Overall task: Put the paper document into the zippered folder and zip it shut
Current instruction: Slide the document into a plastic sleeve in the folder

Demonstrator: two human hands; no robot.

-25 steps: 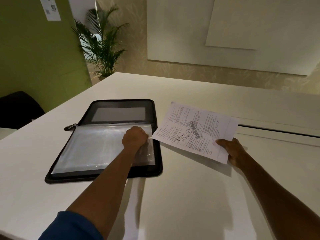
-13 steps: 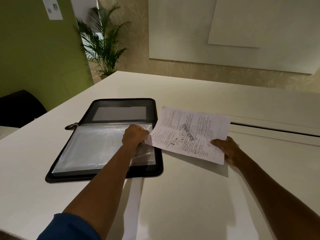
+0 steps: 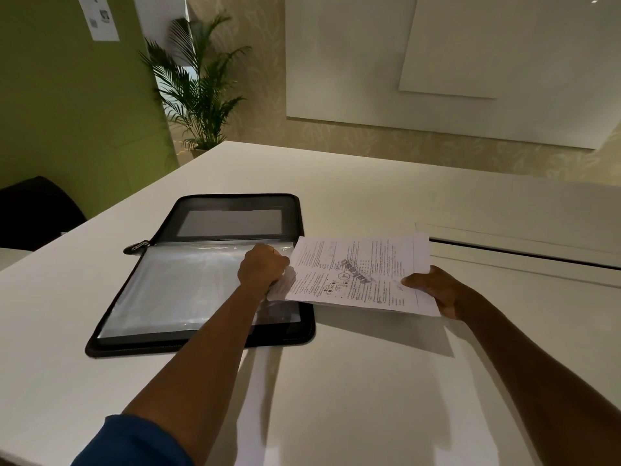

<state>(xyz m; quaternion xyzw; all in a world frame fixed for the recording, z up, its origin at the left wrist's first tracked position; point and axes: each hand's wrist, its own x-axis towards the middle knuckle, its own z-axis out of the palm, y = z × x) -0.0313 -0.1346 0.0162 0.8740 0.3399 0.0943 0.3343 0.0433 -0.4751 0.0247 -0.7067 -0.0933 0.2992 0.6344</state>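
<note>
A black zippered folder (image 3: 188, 346) lies open on the white table, its clear plastic sleeves (image 3: 181, 290) facing up and its zipper pull (image 3: 136, 246) at the left. My left hand (image 3: 263, 268) pinches the right edge of a plastic sleeve and lifts it slightly. My right hand (image 3: 433, 290) holds the printed paper document (image 3: 359, 274) by its right edge. The sheet is almost level, and its left edge touches the lifted sleeve beside my left hand.
The white table (image 3: 336, 381) has a long cable slot (image 3: 524, 253) at the right. A dark chair (image 3: 37, 210) stands at the left, a potted palm (image 3: 201, 95) beyond the far corner, and a green wall behind the chair.
My right hand has carried the paper leftward and levelled it, so its left edge now meets the sleeve. My left hand stays on the sleeve edge.
</note>
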